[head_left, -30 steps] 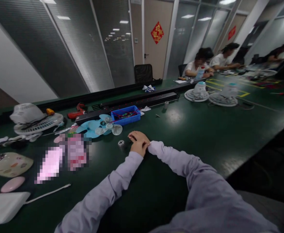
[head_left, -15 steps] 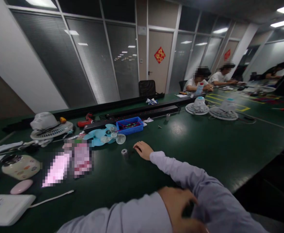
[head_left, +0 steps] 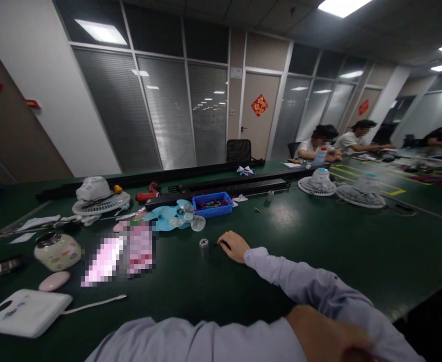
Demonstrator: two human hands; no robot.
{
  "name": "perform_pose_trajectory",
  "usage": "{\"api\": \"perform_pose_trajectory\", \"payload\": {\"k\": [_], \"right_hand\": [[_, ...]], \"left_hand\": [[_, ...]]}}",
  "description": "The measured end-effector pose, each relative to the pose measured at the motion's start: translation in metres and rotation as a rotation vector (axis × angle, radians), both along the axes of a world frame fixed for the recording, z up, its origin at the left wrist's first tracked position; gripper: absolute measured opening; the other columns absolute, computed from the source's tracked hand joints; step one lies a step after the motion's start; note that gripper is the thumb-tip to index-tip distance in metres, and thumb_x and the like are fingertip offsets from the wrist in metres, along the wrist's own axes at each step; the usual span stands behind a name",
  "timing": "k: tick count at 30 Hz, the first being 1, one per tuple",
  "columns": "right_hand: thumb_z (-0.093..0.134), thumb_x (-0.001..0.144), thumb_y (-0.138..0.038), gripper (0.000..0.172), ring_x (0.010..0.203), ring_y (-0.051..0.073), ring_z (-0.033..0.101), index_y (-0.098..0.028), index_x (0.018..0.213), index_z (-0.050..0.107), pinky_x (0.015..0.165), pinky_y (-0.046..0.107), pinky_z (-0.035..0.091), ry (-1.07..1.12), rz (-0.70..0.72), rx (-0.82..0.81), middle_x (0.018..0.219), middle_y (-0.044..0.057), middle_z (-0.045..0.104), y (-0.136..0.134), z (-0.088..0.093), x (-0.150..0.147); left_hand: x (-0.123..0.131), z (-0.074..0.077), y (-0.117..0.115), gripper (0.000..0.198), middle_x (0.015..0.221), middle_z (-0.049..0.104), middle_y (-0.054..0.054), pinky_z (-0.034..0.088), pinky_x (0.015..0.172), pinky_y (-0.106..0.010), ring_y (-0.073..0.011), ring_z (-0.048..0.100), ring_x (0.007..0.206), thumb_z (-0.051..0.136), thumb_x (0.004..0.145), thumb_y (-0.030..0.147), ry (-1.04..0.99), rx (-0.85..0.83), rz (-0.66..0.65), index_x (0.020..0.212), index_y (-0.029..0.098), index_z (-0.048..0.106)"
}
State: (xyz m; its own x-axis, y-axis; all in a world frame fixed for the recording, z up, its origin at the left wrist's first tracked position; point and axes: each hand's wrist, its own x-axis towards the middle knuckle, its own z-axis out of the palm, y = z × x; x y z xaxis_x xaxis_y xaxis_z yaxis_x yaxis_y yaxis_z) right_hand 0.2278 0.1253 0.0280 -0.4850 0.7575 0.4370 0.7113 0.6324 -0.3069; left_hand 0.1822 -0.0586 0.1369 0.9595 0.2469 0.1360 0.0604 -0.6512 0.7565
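Observation:
My right hand (head_left: 234,246) rests on the dark green table (head_left: 319,241), fingers curled down over a small dark spot that I cannot make out. A small metal cylinder (head_left: 204,243) stands just left of its fingertips, not touching. My left hand (head_left: 328,338) lies blurred at the bottom edge against my right sleeve (head_left: 303,286); its fingers are cut off. Beyond the right hand lie a light blue fan blade (head_left: 166,220) with clear parts on it and a blue bin (head_left: 212,204) of small parts.
At left: a white fan grille with motor housing (head_left: 100,199), a red tool (head_left: 149,192), a cream jar (head_left: 57,251), a pink oval (head_left: 54,280) and a white box with cable (head_left: 24,311). A black rail (head_left: 228,185) crosses the table. Two fans (head_left: 318,184) and seated people (head_left: 319,146) are at far right.
My left hand left my right hand on the table and drew back along my right sleeve to the bottom edge. The view tilted upward. The right hand stayed put.

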Motion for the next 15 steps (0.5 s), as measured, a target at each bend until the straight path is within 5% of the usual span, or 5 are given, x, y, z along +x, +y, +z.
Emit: {"api": "perform_pose_trajectory", "payload": {"k": [3, 6, 9, 12, 15], "right_hand": [[0.056, 0.093, -0.03, 0.021, 0.098, 0.02, 0.061, -0.015, 0.106, 0.061, 0.087, 0.042, 0.05, 0.022, 0.009, -0.086, 0.108, 0.006, 0.063, -0.003, 0.012, -0.002], [0.055, 0.093, -0.03, 0.022, 0.1, 0.021, 0.061, -0.015, 0.107, 0.061, 0.089, 0.044, 0.049, 0.051, 0.022, -0.242, 0.109, 0.007, 0.063, -0.009, 0.034, -0.002], [0.054, 0.094, -0.031, 0.023, 0.093, 0.017, 0.064, -0.014, 0.109, 0.061, 0.088, 0.037, 0.049, 0.059, 0.098, -0.497, 0.101, 0.007, 0.068, -0.024, 0.068, 0.006], [0.065, 0.083, -0.043, 0.032, 0.07, 0.013, 0.068, -0.014, 0.095, 0.068, 0.071, 0.026, 0.054, -0.02, 0.314, -0.864, 0.08, 0.003, 0.073, -0.058, 0.112, 0.022], [0.083, 0.053, -0.049, 0.047, 0.06, 0.013, 0.071, -0.018, 0.086, 0.072, 0.059, 0.02, 0.056, -0.177, 0.575, -1.202, 0.074, 0.001, 0.075, -0.113, 0.14, 0.047]], "left_hand": [[-0.014, 0.026, 0.013, 0.027, 0.049, 0.044, 0.005, 0.028, 0.044, -0.022, -0.0092, 0.045, 0.048, 0.059, 0.086, 0.043, 0.081, -0.128, 0.251, 0.082, 0.018, 0.069], [-0.045, 0.039, 0.034, 0.031, 0.053, 0.051, 0.006, 0.034, 0.048, -0.017, -0.0069, 0.048, 0.05, 0.062, 0.083, 0.048, 0.096, -0.267, 0.129, 0.085, 0.018, 0.066], [-0.099, 0.029, 0.053, 0.036, 0.062, 0.062, 0.004, 0.044, 0.06, -0.017, -0.0096, 0.061, 0.061, 0.068, 0.075, 0.053, 0.224, -0.344, -0.07, 0.086, 0.019, 0.065], [-0.168, 0.006, 0.05, 0.057, 0.071, 0.07, 0.004, 0.044, 0.056, -0.019, -0.0121, 0.063, 0.06, 0.086, 0.05, 0.05, 0.559, -0.287, -0.038, 0.096, 0.024, 0.065], [-0.235, -0.007, 0.014, 0.029, 0.064, 0.066, 0.003, 0.044, 0.05, -0.023, -0.0135, 0.059, 0.054, 0.068, 0.077, 0.049, 0.822, -0.255, 0.16, 0.08, 0.02, 0.068]]}}
